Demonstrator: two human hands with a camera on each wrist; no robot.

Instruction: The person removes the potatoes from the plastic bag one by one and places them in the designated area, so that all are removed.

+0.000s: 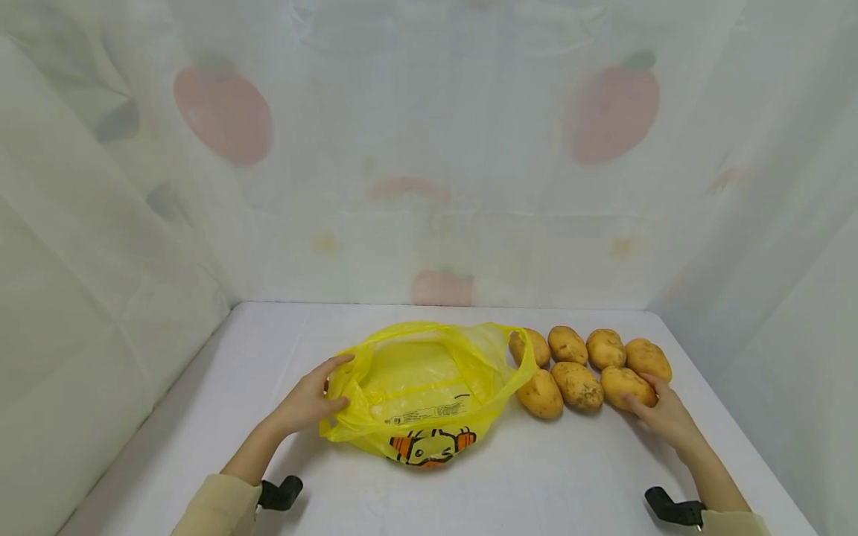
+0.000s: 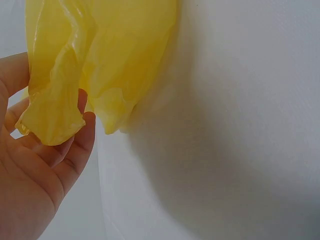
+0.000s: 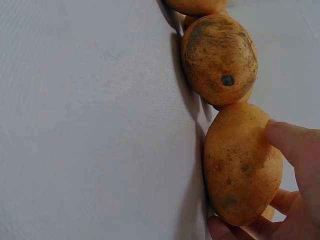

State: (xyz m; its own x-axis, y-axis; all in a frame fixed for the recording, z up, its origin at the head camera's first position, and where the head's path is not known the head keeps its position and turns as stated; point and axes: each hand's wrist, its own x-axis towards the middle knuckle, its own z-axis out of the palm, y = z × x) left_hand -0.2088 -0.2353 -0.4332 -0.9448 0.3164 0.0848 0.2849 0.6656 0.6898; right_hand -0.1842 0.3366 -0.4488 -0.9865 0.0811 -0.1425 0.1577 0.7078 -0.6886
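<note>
A yellow plastic bag (image 1: 429,394) with a cartoon face printed on its front lies on the table, its mouth spread wide. My left hand (image 1: 310,398) holds the bag's left side. In the left wrist view, fingers curl behind a gathered part of the bag (image 2: 55,100). At the right end of the front row, my right hand (image 1: 663,417) grips a potato (image 1: 626,383) between thumb and fingers. The right wrist view shows this potato (image 3: 242,165) against the table, touching a neighbouring potato (image 3: 220,57) with a dark spot.
Several other potatoes stand in two rows right of the bag, among them a front one (image 1: 578,385) and a back one (image 1: 605,348). The bag's handle loop partly covers the leftmost potatoes. Printed white curtains (image 1: 429,149) surround the white table (image 1: 509,484) at the back and sides.
</note>
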